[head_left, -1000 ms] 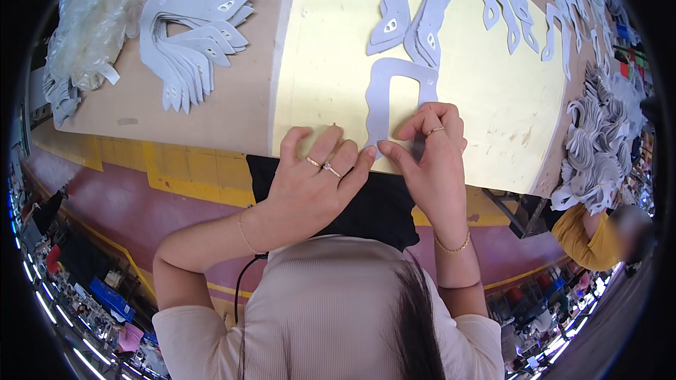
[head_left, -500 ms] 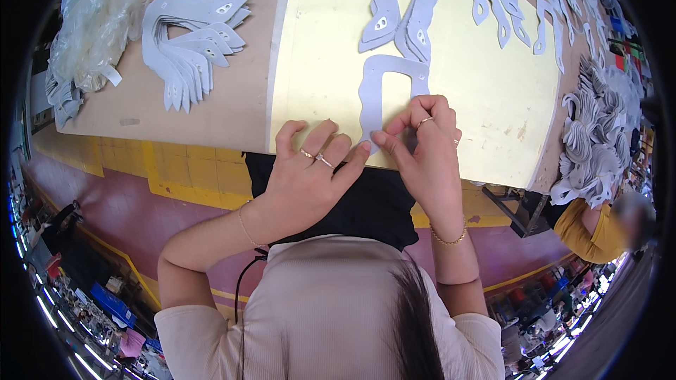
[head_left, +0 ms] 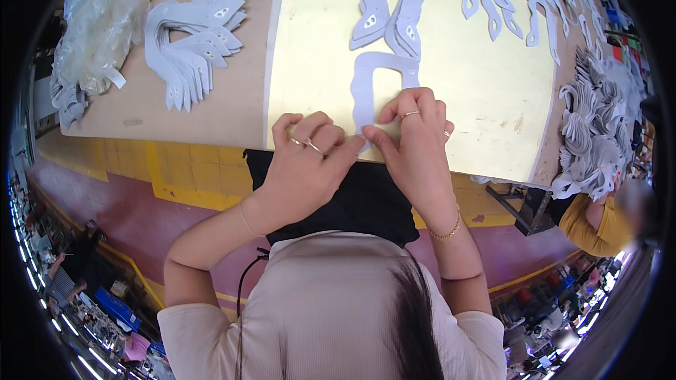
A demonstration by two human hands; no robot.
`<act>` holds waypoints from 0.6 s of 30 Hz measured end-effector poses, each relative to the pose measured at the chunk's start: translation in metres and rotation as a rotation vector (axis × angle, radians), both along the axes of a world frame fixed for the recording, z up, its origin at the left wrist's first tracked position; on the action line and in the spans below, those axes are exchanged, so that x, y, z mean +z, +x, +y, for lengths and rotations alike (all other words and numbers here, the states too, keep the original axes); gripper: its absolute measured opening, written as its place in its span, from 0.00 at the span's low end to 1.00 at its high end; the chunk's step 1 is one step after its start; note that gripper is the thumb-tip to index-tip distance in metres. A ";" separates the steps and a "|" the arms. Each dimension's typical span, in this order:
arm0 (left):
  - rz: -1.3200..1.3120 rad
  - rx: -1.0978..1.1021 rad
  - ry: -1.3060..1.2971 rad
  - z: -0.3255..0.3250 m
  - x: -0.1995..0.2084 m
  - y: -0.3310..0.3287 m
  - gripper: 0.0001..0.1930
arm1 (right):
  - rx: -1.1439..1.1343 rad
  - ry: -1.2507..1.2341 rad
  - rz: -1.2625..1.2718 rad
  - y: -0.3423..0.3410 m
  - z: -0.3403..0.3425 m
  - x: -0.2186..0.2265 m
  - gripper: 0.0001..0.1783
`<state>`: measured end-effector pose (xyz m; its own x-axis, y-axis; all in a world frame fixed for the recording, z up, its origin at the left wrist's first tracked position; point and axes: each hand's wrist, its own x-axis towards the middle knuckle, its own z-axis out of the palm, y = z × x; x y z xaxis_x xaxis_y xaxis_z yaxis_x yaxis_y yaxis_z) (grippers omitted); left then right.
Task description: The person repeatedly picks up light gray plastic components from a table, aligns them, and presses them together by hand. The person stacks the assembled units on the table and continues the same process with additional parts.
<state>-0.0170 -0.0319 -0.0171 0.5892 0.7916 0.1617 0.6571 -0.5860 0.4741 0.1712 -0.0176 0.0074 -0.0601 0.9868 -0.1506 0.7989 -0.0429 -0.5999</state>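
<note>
We find the grey piece (head_left: 363, 91) on the yellow sheet (head_left: 486, 112), at its near edge, below an overlapping grey group (head_left: 368, 22). Our left hand (head_left: 306, 158) has bent fingers and one digit touching the piece's lower left end. Our right hand (head_left: 420, 148) sets its thumb against that same end, fingers curled over the right leg. We cannot tell whether either hand grips. A fanned stack (head_left: 163, 49) lies left of the sheet.

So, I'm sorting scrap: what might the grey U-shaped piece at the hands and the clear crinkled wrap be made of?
Grey U-shaped piece: perhaps synthetic leather or felt; matt, flat, crisp edges. Clear crinkled wrap: likely plastic film; glossy, translucent, creased.
</note>
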 end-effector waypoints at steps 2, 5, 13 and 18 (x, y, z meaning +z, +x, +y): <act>-0.074 0.052 -0.125 0.004 0.008 -0.001 0.18 | -0.080 0.047 0.116 0.003 0.002 0.000 0.10; -0.202 0.089 -0.194 0.007 0.007 -0.009 0.18 | -0.139 0.124 0.206 0.016 -0.005 0.001 0.10; -0.111 -0.136 -0.029 0.012 0.006 -0.016 0.21 | 0.221 0.239 -0.147 0.025 -0.046 -0.004 0.23; -0.014 -0.144 -0.004 0.009 0.007 -0.015 0.21 | 0.313 0.291 -0.188 0.023 -0.044 -0.007 0.26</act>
